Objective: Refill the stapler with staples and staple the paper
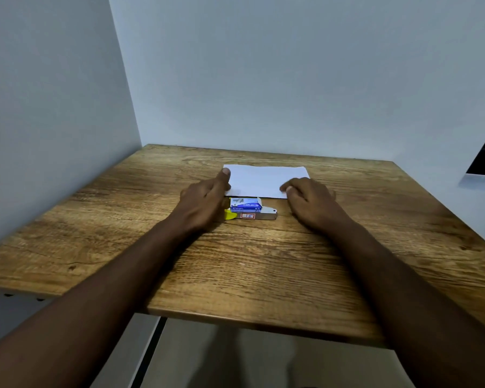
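With both the left hand and right hand lying loose, fingers grasping nothing, on the paper, a careless reach could knock the staple box off the stapler and spill staples on the bench

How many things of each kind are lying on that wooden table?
White sheet of paper: 1
Blue and white cardboard staple box: 1
Silver metal stapler with a yellow end: 1
Total: 3, with both bare hands, left hand and right hand, resting at the paper's near corners.
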